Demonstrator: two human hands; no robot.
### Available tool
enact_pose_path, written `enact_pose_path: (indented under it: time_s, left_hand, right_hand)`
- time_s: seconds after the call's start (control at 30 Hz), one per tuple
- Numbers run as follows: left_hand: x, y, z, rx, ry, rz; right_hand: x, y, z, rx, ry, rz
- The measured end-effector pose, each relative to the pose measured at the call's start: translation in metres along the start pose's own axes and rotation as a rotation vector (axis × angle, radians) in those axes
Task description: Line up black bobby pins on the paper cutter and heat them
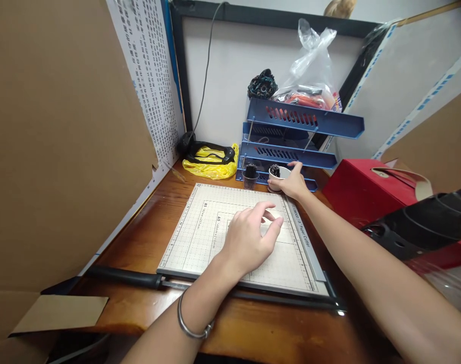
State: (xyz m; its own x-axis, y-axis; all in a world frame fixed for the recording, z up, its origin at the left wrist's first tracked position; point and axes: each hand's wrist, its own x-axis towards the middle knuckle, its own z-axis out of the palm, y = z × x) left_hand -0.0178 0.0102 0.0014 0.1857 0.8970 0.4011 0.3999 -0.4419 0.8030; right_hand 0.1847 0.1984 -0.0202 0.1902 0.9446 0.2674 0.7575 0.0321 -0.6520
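Note:
My right hand (291,183) is at the back of the desk, its thumb and fingers around a small white cup (275,186). Dark, thin bristly items (275,170) stick up inside that cup. Just left of it stands a clear plastic cup (249,181) with a similar dark bundle (250,170). My left hand (251,235) hovers over the paper cutter (200,227), fingers curved and apart, with nothing in them. A metal bangle circles my left wrist. The cutter's board is printed with a grid and paper sizes; its black handle (124,276) lies along the front left.
Behind the cups rises a blue tiered tray rack (306,119), topped by a clear plastic bag (310,65). A yellow bag (211,169) under a black device lies back left. To the right are a red box (367,189) and a black object (423,225). Cardboard (63,126) walls the left.

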Motion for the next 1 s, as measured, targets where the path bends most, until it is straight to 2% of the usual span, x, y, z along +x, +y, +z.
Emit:
enact_pose_path:
  time_s: [0.13, 0.33, 0.6, 0.67, 0.73, 0.8, 0.83, 0.87, 0.93, 1.0]
  left_hand:
    - [0.000, 0.000, -0.001, -0.042, -0.013, -0.014]
    - [-0.002, -0.001, 0.001, -0.021, -0.054, 0.008]
    - [-0.002, -0.001, 0.004, 0.041, -0.134, 0.038]
    - [-0.003, -0.001, 0.005, 0.086, -0.148, 0.055]
    - [-0.003, -0.001, 0.006, 0.127, -0.161, 0.066]
    - [-0.003, -0.001, 0.007, 0.161, -0.179, 0.072]
    - [-0.003, -0.001, 0.006, 0.175, -0.190, 0.074]
    - [-0.003, -0.001, 0.006, 0.187, -0.201, 0.075]
    - [-0.003, -0.001, 0.005, 0.209, -0.223, 0.075]
    - [-0.003, -0.001, 0.005, 0.234, -0.241, 0.079]
  right_hand:
    - [-0.002, 0.001, 0.003, -0.010, 0.025, -0.001]
    - [-0.003, 0.007, 0.005, -0.022, -0.010, -0.009]
    - [-0.009, 0.014, -0.002, -0.048, -0.045, 0.008]
    - [-0.016, 0.008, -0.003, -0.090, 0.008, 0.004]
    - [-0.026, -0.005, -0.003, -0.171, 0.150, -0.039]
    - [-0.034, -0.022, -0.001, -0.237, 0.293, -0.154]
    - [-0.037, -0.031, 0.002, -0.243, 0.287, -0.203]
    - [-0.038, -0.040, 0.005, -0.234, 0.223, -0.227]
    - [-0.035, -0.057, 0.013, -0.213, 0.055, -0.201]
    - [-0.025, -0.071, 0.022, -0.216, -0.029, -0.149]
